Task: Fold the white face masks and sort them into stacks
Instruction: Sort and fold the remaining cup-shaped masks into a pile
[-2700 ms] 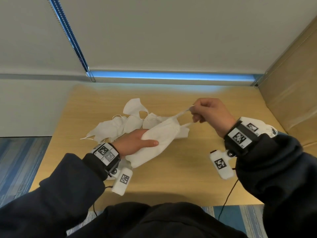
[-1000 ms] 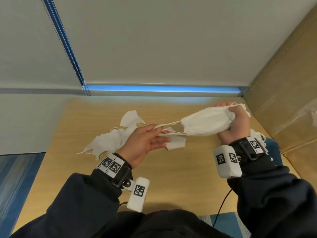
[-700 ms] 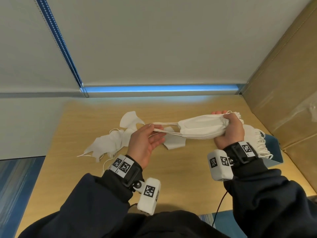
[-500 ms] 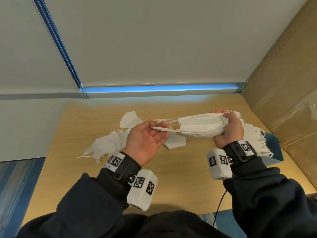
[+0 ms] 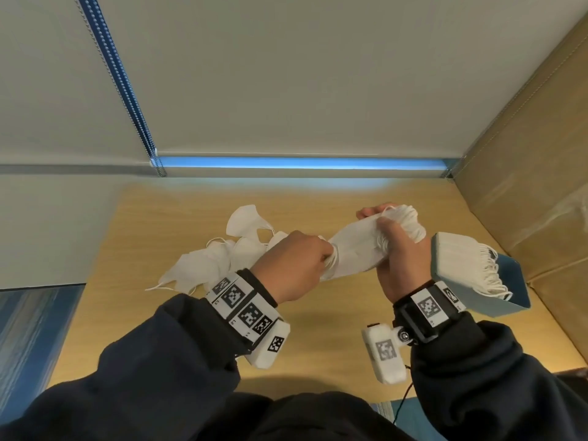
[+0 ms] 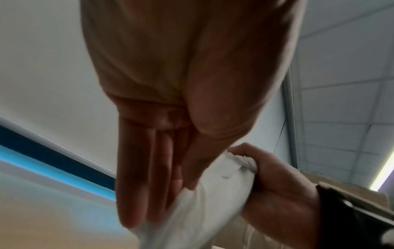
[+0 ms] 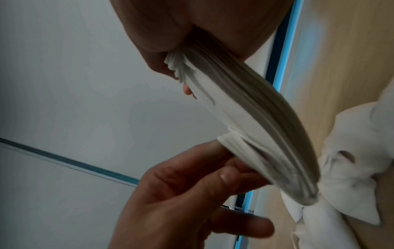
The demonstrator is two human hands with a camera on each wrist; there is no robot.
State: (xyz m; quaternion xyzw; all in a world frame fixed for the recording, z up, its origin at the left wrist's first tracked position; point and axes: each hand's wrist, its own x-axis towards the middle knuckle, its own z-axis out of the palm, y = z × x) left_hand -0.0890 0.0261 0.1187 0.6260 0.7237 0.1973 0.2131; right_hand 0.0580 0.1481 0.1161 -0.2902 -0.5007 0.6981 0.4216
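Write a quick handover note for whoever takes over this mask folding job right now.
Left hand: grips the near end of the bundle of folded masks, held above the table.
Right hand: grips the bundle's far end, by the ear loops.
Done: one stack of masks sits in the blue box at right.
Left: set this bundle down; fold the loose masks lying on the table's left side.
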